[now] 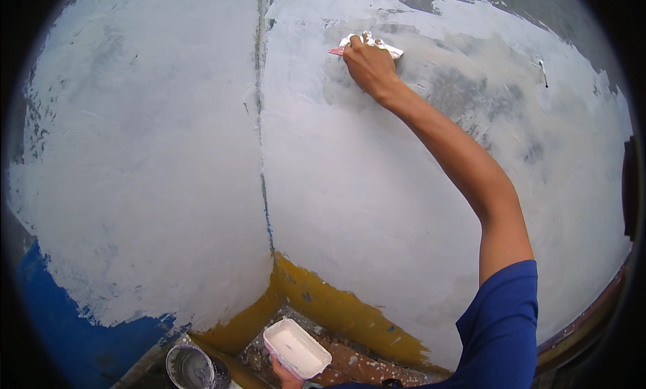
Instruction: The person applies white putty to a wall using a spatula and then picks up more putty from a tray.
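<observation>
High on the right-hand wall (350,160), my right hand (370,67) grips a flat spreader (336,51) with a pinkish end. White paste clings along the spreader and lies close to my fingers. The spreader is at the wall, beside a patch where grey shows through the white coat. Low in view, my left hand (285,373) supports a white rectangular tub (277,352) from its left side. Pale paste covers the inside of the tub. Most of the left hand's fingers are hidden beneath it.
A second white-coated wall (155,153) meets the first at a vertical corner. Its lower left is blue; yellow bands (336,308) run along the base. A dark bucket (219,374) stands below, near a paint-spattered floor (360,365). A small dark wire (544,74) sticks out at upper right.
</observation>
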### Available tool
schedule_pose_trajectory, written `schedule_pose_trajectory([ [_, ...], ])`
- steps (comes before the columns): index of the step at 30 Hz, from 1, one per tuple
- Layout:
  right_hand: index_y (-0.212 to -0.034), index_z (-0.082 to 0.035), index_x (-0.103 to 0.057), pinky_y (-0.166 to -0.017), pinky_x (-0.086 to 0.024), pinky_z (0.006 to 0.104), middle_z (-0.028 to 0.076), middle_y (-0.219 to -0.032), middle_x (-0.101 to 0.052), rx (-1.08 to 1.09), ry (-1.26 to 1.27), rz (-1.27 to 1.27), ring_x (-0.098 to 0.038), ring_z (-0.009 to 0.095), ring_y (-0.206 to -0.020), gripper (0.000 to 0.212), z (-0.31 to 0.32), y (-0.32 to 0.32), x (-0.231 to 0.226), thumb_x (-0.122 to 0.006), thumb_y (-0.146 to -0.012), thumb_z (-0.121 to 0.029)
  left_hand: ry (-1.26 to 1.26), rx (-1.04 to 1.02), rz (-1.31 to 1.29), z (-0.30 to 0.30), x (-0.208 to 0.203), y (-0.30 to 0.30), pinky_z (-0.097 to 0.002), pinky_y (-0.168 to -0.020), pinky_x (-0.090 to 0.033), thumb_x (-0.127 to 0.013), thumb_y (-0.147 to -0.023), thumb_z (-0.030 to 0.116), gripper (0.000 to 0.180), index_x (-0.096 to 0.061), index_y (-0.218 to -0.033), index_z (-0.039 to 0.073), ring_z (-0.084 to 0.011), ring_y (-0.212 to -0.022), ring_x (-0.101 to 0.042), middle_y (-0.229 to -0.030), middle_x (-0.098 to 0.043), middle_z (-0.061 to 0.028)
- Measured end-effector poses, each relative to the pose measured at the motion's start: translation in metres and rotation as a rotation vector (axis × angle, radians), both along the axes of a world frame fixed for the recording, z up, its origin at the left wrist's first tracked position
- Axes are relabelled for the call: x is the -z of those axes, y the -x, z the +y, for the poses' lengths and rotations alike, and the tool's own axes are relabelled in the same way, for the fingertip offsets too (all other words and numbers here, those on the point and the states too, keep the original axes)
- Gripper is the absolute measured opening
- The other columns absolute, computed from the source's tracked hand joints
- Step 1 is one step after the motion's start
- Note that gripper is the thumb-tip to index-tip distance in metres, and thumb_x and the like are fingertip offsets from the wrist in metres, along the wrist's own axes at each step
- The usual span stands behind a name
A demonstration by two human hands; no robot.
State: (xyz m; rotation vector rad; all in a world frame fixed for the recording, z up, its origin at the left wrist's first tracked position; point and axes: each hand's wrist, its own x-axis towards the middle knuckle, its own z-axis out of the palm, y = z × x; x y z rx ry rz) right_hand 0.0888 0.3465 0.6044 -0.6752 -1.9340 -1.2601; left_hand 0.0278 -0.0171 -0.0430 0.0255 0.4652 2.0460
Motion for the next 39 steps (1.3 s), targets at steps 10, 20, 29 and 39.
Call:
schedule_pose_trajectory([
  [10, -0.079, -0.002, -0.070, -0.074, -0.057, 0.0421, 0.013, -0.092, -0.064, -0.150, 0.037, -0.067, -0.067, 0.030, -0.091, 0.013, -0.012, 0.032, 0.026, -0.058, -0.083, -0.005, 0.018, -0.051, 0.010, -0.020, 0.006, 0.005, -0.0559, -0.101, -0.045, -0.037, -0.094, 0.060, 0.066, -0.041, -0.145, 0.017, -0.0361, -0.122, -0.054, -0.139, -0.051, -0.0103],
  [20, -0.077, -0.002, -0.072, -0.056, -0.055, 0.0362, 0.011, -0.087, -0.065, -0.053, 0.071, -0.148, -0.071, 0.025, -0.073, 0.014, 0.022, 0.071, 0.043, -0.063, -0.083, -0.010, 0.032, -0.081, 0.002, -0.019, -0.002, 0.005, -0.0557, -0.100, -0.046, -0.035, -0.096, 0.058, 0.064, -0.043, -0.144, 0.017, -0.0359, -0.120, -0.055, -0.138, -0.052, -0.0100],
  [29, -0.070, 0.003, -0.068, -0.058, -0.056, 0.0400, 0.018, -0.078, -0.065, -0.134, 0.220, -0.132, -0.068, 0.032, -0.076, 0.011, -0.022, 0.016, 0.077, -0.059, -0.077, 0.000, 0.039, -0.027, -0.004, -0.018, -0.009, 0.008, -0.0545, -0.099, -0.047, -0.034, -0.096, 0.058, 0.064, -0.043, -0.143, 0.015, -0.0348, -0.119, -0.056, -0.136, -0.053, -0.0094],
  [39, -0.117, 0.000, -0.065, -0.093, -0.047, 0.0354, 0.008, -0.110, -0.060, 0.270, -0.433, -0.005, -0.060, 0.022, -0.106, 0.040, 0.003, -0.109, -0.030, -0.058, -0.078, -0.001, -0.016, 0.050, 0.107, 0.000, -0.008, 0.015, -0.0543, -0.101, -0.046, -0.033, -0.096, 0.059, 0.064, -0.041, -0.144, 0.016, -0.0338, -0.121, -0.055, -0.137, -0.052, -0.0094],
])
